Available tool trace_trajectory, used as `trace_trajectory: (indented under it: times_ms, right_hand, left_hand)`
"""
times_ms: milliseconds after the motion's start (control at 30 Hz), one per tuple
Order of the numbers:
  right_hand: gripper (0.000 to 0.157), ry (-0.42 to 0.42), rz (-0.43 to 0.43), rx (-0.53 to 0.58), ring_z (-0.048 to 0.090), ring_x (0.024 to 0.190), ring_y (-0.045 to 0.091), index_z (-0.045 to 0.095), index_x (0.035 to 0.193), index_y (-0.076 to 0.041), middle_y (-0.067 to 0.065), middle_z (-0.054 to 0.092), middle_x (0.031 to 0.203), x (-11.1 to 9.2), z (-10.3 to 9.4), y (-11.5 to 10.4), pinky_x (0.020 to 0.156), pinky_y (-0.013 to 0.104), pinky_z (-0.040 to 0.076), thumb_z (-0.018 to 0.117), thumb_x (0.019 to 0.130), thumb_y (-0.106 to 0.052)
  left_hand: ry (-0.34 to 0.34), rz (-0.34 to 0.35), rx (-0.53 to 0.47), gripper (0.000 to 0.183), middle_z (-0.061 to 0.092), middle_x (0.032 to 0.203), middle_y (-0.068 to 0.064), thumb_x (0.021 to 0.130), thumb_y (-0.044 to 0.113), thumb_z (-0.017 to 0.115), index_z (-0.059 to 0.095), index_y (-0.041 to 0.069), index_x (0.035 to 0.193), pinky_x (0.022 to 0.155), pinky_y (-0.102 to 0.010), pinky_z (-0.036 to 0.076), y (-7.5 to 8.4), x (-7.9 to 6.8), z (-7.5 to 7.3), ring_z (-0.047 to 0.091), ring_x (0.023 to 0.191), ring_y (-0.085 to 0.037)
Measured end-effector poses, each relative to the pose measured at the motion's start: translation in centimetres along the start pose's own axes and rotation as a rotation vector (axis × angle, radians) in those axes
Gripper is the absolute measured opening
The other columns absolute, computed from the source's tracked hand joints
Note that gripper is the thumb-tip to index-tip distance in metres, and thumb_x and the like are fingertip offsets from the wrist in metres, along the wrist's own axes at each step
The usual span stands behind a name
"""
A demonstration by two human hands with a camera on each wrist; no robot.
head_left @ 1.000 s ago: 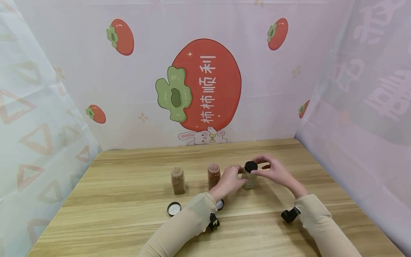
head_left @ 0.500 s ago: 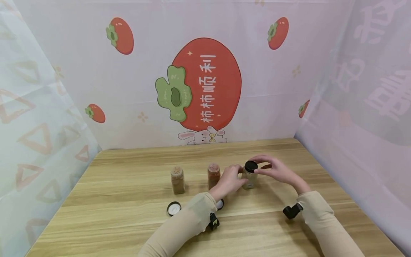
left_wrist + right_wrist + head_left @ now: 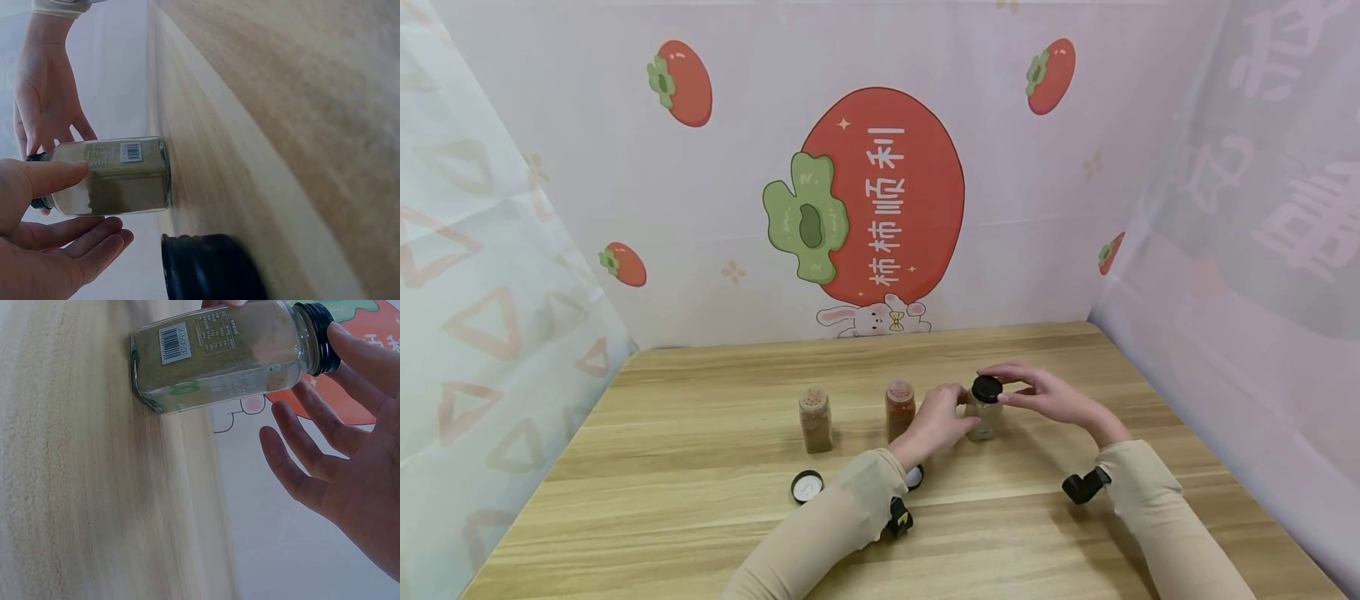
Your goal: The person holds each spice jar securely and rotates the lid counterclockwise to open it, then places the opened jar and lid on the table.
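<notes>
A squarish glass spice jar (image 3: 984,427) stands upright on the table, part-filled with greenish-brown powder, its barcode label visible in the right wrist view. My left hand (image 3: 934,425) holds the jar's body low from the left, thumb along one side and fingers on the other, as the left wrist view shows. Over the top, my right hand (image 3: 1047,397) pinches the ridged black cap (image 3: 987,388) between thumb and index finger. Its other fingers spread beside the jar in the right wrist view. The cap sits on the jar's neck.
To the left stand two uncapped shaker jars with perforated tops, one with brown powder (image 3: 816,425) and one with reddish powder (image 3: 899,410). A black lid (image 3: 807,487) lies underside up before them. Another lid (image 3: 914,477) is partly hidden by my left forearm.
My right hand's fingers have shifted a little left around the cap, while its wrist has moved slightly right. The left hand and jar look still.
</notes>
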State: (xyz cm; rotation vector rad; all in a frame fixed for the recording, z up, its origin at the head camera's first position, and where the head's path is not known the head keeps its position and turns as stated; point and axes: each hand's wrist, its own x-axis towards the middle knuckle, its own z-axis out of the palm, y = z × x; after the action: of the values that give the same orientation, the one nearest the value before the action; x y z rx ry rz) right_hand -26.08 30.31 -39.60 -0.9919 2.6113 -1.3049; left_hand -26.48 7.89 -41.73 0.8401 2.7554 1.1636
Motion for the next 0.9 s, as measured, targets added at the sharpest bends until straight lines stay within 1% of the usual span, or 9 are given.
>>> trace_trajectory:
  times_ms: [100,200,333,400,467,533,633,767,900]
  right_hand:
    - [0.046,-0.001,0.010,-0.002,0.049,0.124,0.025,0.047,0.138,-0.008,0.011,0.051,0.137,-0.1,-0.1,-0.3,0.093,0.028,0.049,0.058,0.094,-0.015]
    - [0.046,0.021,0.031,-0.018,0.049,0.123,0.022,0.048,0.138,-0.009,0.012,0.049,0.139,-0.3,-0.1,-0.4,0.094,0.028,0.049,0.059,0.094,-0.016]
    - [0.046,0.086,0.059,-0.020,0.051,0.121,0.026,0.050,0.136,-0.010,0.014,0.049,0.139,-0.5,0.1,-0.3,0.093,0.030,0.050,0.062,0.092,-0.017]
    - [0.045,0.128,0.068,-0.012,0.052,0.119,0.035,0.051,0.134,-0.010,0.015,0.051,0.137,-0.6,0.2,-0.4,0.092,0.033,0.051,0.063,0.092,-0.017]
    - [0.044,0.172,0.081,-0.003,0.053,0.118,0.039,0.052,0.133,-0.009,0.015,0.053,0.135,-0.7,0.4,-0.3,0.091,0.036,0.052,0.064,0.091,-0.017]
    - [0.044,0.211,0.098,0.005,0.054,0.116,0.039,0.052,0.132,-0.009,0.015,0.054,0.132,-0.8,0.5,-0.2,0.090,0.035,0.052,0.064,0.091,-0.018]
    - [0.044,0.258,0.111,0.017,0.055,0.113,0.038,0.052,0.130,-0.005,0.016,0.057,0.128,-0.9,0.7,0.1,0.087,0.031,0.053,0.065,0.090,-0.017]
    - [0.042,0.314,0.121,0.005,0.059,0.108,0.035,0.054,0.125,-0.002,0.016,0.060,0.121,-0.8,1.2,0.2,0.083,0.026,0.054,0.068,0.088,-0.017]
    - [0.041,0.347,0.132,-0.048,0.062,0.104,0.031,0.058,0.119,-0.006,0.013,0.064,0.116,-0.8,1.8,0.0,0.080,0.029,0.055,0.072,0.084,-0.021]
  left_hand:
    - [-0.001,-0.003,0.004,0.033,0.066,0.110,-0.009,0.083,0.019,0.073,0.064,0.004,0.110,0.091,-0.031,0.050,0.0,0.0,0.0,0.060,0.107,-0.023]
    - [-0.003,-0.006,0.005,0.034,0.066,0.111,-0.009,0.083,0.019,0.073,0.064,0.003,0.111,0.091,-0.031,0.050,0.0,0.0,0.0,0.060,0.107,-0.022]
    - [-0.006,-0.008,-0.001,0.034,0.065,0.111,-0.009,0.083,0.019,0.072,0.063,0.003,0.112,0.092,-0.031,0.049,0.0,-0.1,0.0,0.060,0.108,-0.022]
    - [-0.007,-0.008,-0.003,0.034,0.065,0.111,-0.009,0.084,0.019,0.072,0.063,0.003,0.112,0.092,-0.031,0.049,0.0,-0.1,0.0,0.060,0.108,-0.022]
    - [-0.008,-0.009,-0.003,0.034,0.065,0.112,-0.009,0.084,0.019,0.072,0.063,0.003,0.112,0.093,-0.031,0.049,0.0,-0.1,0.0,0.060,0.108,-0.022]
    - [-0.008,-0.012,-0.003,0.034,0.065,0.112,-0.009,0.084,0.020,0.072,0.063,0.003,0.112,0.093,-0.031,0.049,0.0,-0.1,0.0,0.060,0.108,-0.022]
    - [-0.008,-0.015,-0.006,0.034,0.065,0.112,-0.010,0.084,0.020,0.072,0.063,0.003,0.112,0.093,-0.031,0.050,0.0,-0.1,0.0,0.060,0.109,-0.022]
    - [-0.005,-0.014,-0.005,0.034,0.065,0.111,-0.008,0.083,0.020,0.072,0.063,0.003,0.112,0.092,-0.032,0.050,0.1,-0.1,0.0,0.060,0.108,-0.021]
    - [-0.002,-0.020,-0.001,0.034,0.065,0.111,-0.007,0.083,0.020,0.073,0.063,0.005,0.111,0.092,-0.031,0.050,0.0,0.0,0.0,0.060,0.107,-0.019]
